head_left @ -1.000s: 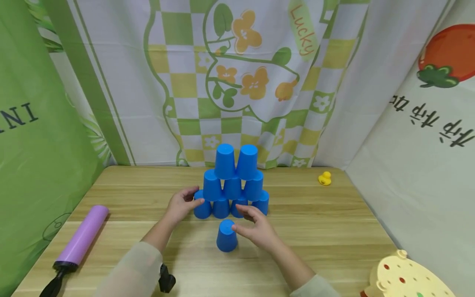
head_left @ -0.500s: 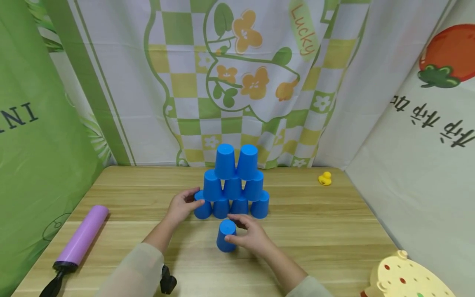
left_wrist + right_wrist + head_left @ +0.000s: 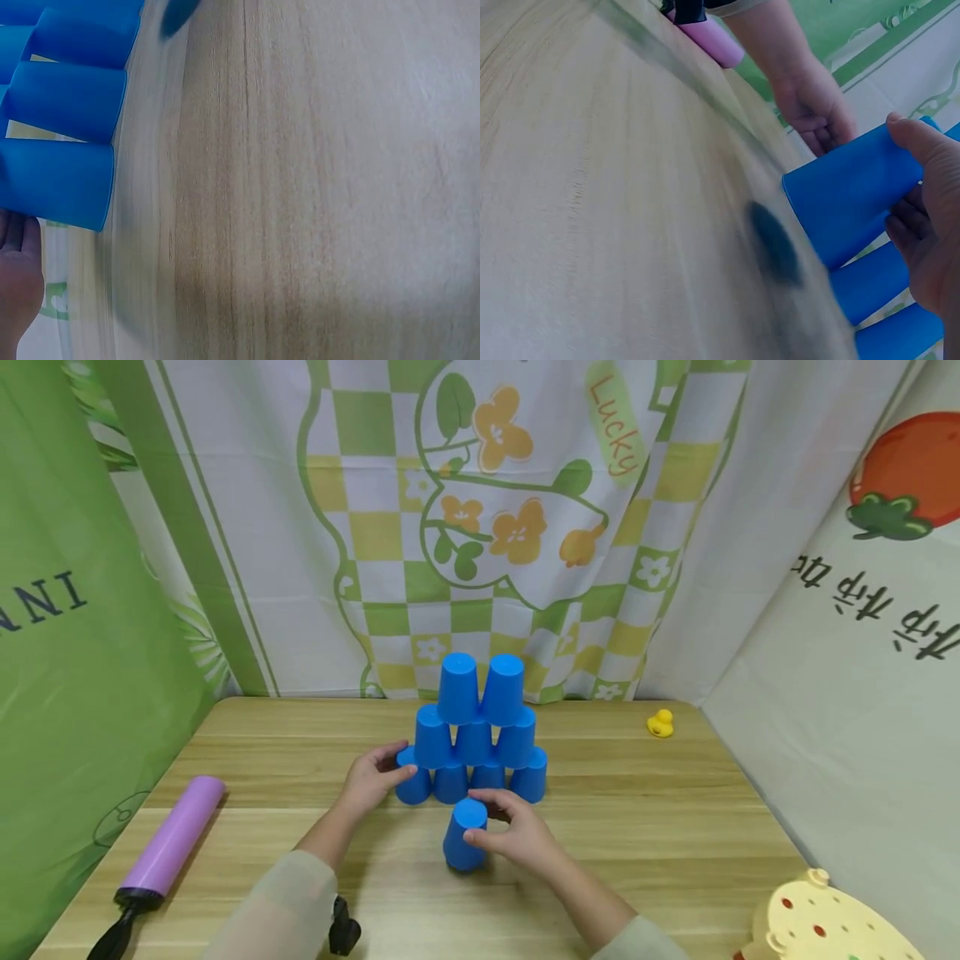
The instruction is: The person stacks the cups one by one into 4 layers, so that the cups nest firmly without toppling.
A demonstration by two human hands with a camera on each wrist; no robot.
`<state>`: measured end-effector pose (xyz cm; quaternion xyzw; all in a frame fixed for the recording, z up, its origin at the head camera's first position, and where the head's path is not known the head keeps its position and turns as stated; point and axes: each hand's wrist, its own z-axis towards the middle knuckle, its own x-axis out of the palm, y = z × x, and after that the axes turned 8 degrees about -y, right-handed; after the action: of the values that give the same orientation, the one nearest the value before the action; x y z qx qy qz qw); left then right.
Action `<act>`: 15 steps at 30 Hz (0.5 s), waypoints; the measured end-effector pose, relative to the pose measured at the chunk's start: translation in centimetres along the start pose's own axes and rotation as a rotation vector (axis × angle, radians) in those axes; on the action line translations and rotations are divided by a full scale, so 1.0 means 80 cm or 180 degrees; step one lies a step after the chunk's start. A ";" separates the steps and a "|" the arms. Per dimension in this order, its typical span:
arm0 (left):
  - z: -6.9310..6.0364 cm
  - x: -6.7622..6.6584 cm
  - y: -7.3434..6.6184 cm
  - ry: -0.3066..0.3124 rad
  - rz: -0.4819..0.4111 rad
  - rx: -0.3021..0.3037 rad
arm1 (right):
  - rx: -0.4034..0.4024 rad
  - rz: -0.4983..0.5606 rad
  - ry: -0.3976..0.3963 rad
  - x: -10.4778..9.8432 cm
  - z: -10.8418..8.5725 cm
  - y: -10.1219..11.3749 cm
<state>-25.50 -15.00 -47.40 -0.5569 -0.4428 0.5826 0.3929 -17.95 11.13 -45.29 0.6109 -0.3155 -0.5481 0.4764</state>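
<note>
Upside-down blue cups (image 3: 473,743) stand stacked in a pyramid at the middle of the table, with two on its top row. In front of it, my right hand (image 3: 521,835) grips a single blue cup (image 3: 461,847) between thumb and fingers, mouth down and slightly tilted. The right wrist view has this held cup (image 3: 847,187) raised off the tabletop, a dark reflection below it. My left hand (image 3: 369,781) is at the pyramid's left side, its fingers partly behind the leftmost bottom cup (image 3: 411,787). In the left wrist view, its fingers lie straight against that cup (image 3: 56,180).
A purple hand pump (image 3: 176,835) with a black handle lies at the left of the table. A small yellow duck (image 3: 660,724) sits at the back right. At the front right corner stands a cream, dotted container (image 3: 825,914). Printed curtains (image 3: 525,635) hang behind the table.
My right hand has moved from beside the single cup to a grip on it, and the cup now tilts and lifts slightly. The left hand stays beside the pyramid.
</note>
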 end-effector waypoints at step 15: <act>0.000 0.000 0.004 -0.0006 0.0012 0.0040 | -0.0540 -0.0065 -0.0222 -0.101 0.023 0.125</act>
<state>-25.49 -15.08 -47.68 -0.5546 -0.4384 0.5867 0.3949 -19.97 14.60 -32.91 0.5521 -0.2781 -0.5986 0.5095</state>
